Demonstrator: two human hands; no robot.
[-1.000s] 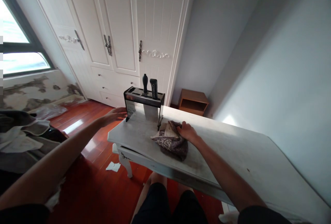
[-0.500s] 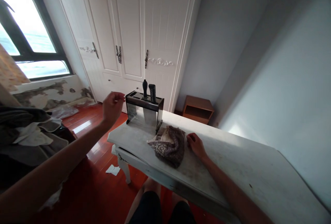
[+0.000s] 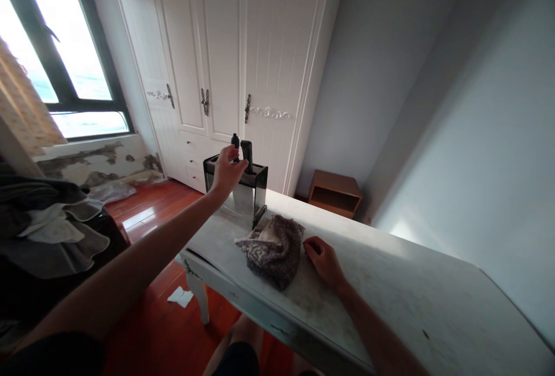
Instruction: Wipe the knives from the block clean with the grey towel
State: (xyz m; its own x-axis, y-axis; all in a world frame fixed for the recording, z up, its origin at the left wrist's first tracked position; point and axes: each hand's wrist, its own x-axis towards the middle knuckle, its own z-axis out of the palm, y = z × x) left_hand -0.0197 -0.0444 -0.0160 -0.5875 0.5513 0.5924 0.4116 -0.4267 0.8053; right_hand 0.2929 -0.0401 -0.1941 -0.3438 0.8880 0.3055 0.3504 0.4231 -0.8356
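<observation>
A see-through knife block (image 3: 261, 182) with a dark frame stands at the far left end of the table. Two black handles rise from its top: a rounded handle (image 3: 235, 140) and a squarer knife handle (image 3: 247, 155), with a broad blade showing below through the clear side. My left hand (image 3: 228, 172) is up at these handles, thumb and fingers apart around them; a firm hold is not visible. In front of the block lies a crumpled brown patterned cloth (image 3: 275, 254). Just right of the cloth my right hand (image 3: 324, 259) rests on the table, fingers curled, holding nothing visible.
The white table (image 3: 373, 283) runs off to the right along a wall. Behind it are a white wardrobe (image 3: 273, 46) and a small brown cabinet (image 3: 336, 182). Piled clothes (image 3: 52, 225) lie at left; a white paper scrap (image 3: 180, 296) is on the red floor.
My left hand has moved right, from beside the knife block to its handles. The view has shifted slightly. My right hand stays curled beside the cloth.
</observation>
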